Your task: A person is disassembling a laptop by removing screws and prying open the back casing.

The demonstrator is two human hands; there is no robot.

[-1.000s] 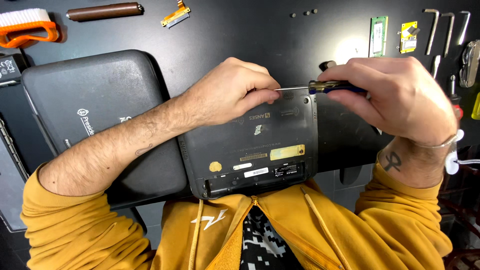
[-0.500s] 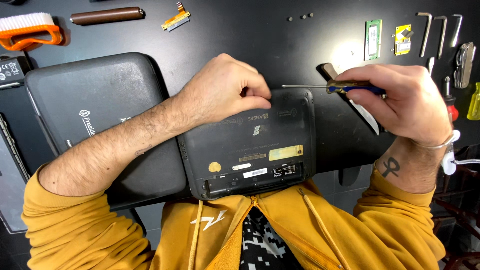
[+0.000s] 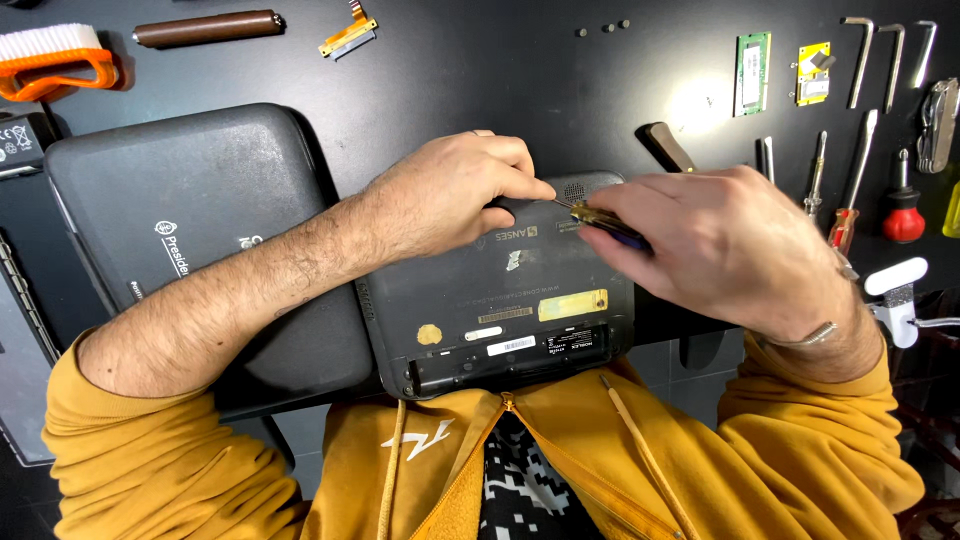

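Observation:
A small dark laptop (image 3: 500, 300) lies upside down at the table's near edge, its stickered underside facing up. My left hand (image 3: 450, 195) rests on its far edge, fingers pinched together near the screwdriver's tip; whether they hold anything I cannot tell. My right hand (image 3: 720, 245) grips a thin screwdriver (image 3: 600, 222) with a dark blue and yellow handle. The blade points left, toward my left fingertips, over the laptop's far right part.
A second dark laptop (image 3: 180, 220) lies closed at the left. On the black table (image 3: 480, 80) are an orange brush (image 3: 55, 60), a brown cylinder (image 3: 205, 28), a memory module (image 3: 752, 72), hex keys (image 3: 885, 55), a red-handled screwdriver (image 3: 903, 205) and other tools.
My right hand has moved left and down with the screwdriver, bringing its tip to my left fingertips over the laptop. The left hand has stayed on the laptop's far edge.

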